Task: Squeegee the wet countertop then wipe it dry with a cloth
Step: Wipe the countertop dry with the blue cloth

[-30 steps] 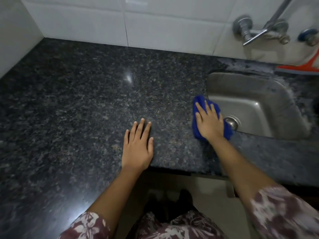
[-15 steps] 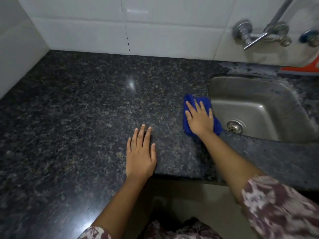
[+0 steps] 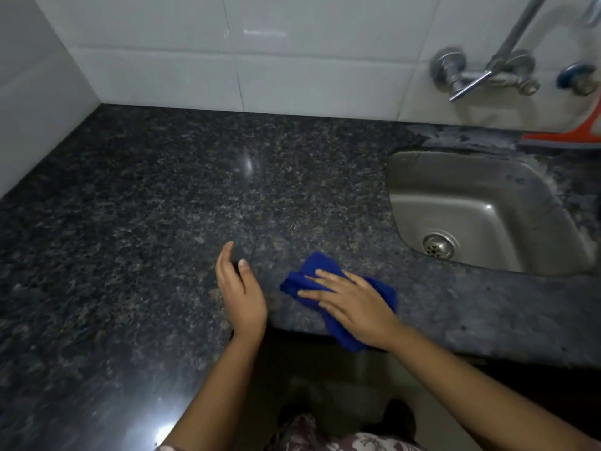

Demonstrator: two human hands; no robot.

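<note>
The drying step is in hand. The right hand (image 3: 354, 307) lies flat on a crumpled blue cloth (image 3: 313, 271), fingers spread and straight. It presses the cloth onto the dark speckled granite surface (image 3: 162, 206) at the near edge, left of the steel sink (image 3: 455, 164). A corner of the cloth hangs just over that edge. The left hand (image 3: 240, 294) stands on its side just left of the cloth, fingers straight and together, thumb up, holding nothing. Whether its edge touches the stone I cannot tell. The orange squeegee (image 3: 566, 136) is parked at the far right, behind the sink, against the tiled wall (image 3: 162, 60), so the scraping part looks finished.

To do this well, I judge that the palm should bear down evenly so the whole cloth meets the stone, not just the fingertips. Strokes should overlap and run towards the sink, so any water goes into the basin. The near lip deserves 1 deliberate pass. The strip behind the sink shows pale, streaky patches and probably needs attention too. Refolding the cloth to a dry face would avoid smearing.
</note>
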